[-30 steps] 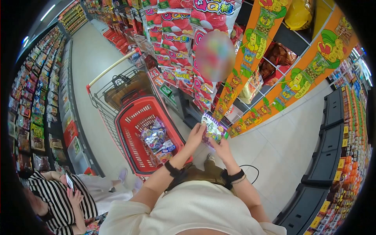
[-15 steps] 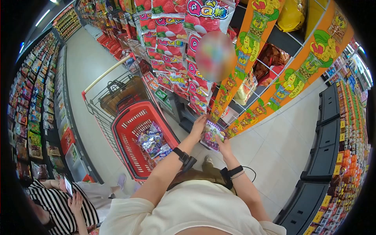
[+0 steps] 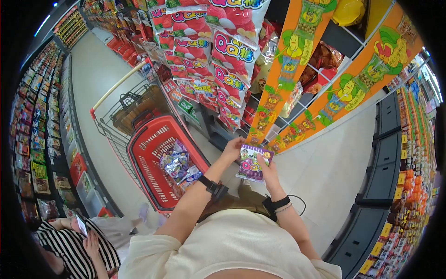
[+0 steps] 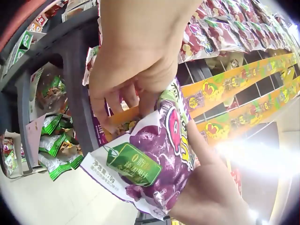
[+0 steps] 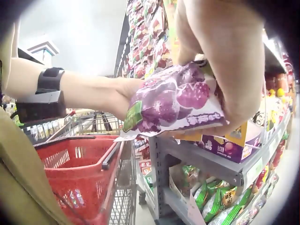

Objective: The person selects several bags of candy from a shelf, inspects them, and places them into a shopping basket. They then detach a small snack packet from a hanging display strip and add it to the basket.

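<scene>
A purple-and-white bag of grape gummy candy [image 3: 253,163] is between my two hands in front of my waist, printed front facing up toward me. My left hand [image 3: 232,150] holds it at the upper left corner; in the left wrist view its thumb lies against the bag and its other fingers bend down behind it. On the other side my right hand [image 3: 269,174] grips the right edge, thumb across the front and fingers underneath. Large grapes and a green label show on the bag [image 4: 157,161] in the left wrist view.
To the left stands a metal shopping cart [image 3: 103,122] carrying a red basket [image 3: 139,179] with several candy bags [image 3: 175,163] inside. Pink candy bags [image 3: 232,51] hang ahead, beside an orange-trimmed display rack [image 3: 320,109]. Someone in a striped top [image 3: 76,242] holds a phone at lower left.
The gummy bag has swung from slanted to nearly upright, its printed front now turned toward me. My left hand has shifted slightly left. Cart and display have slid left in the view.
</scene>
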`<action>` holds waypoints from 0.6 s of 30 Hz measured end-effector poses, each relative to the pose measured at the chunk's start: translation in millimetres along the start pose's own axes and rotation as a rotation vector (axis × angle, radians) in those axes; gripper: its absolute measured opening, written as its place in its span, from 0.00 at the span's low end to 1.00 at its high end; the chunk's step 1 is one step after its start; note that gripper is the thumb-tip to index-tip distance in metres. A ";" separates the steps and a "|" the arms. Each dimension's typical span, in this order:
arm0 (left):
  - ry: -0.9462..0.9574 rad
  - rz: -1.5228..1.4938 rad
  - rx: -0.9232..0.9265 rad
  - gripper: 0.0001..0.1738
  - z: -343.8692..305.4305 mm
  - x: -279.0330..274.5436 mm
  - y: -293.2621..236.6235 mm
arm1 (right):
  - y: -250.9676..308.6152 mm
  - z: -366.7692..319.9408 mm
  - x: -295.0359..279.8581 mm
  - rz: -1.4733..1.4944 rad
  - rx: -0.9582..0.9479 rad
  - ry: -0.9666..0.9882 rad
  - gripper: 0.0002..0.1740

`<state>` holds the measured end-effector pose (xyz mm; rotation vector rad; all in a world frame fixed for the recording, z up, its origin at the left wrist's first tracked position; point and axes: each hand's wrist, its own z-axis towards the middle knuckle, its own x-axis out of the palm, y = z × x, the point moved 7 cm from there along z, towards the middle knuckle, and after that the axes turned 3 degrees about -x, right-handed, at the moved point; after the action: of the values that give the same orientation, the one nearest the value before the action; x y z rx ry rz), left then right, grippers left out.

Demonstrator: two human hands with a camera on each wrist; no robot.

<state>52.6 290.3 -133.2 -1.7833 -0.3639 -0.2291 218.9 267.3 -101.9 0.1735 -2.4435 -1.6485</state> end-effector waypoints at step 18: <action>0.108 0.109 -0.132 0.20 -50.1 20.7 -10.2 | -3.1 -10.9 5.8 0.171 0.132 0.087 0.22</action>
<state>70.0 246.4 -104.7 -1.9057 -0.1764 -0.2763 215.6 255.1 -100.3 0.0511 -2.4275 -1.3816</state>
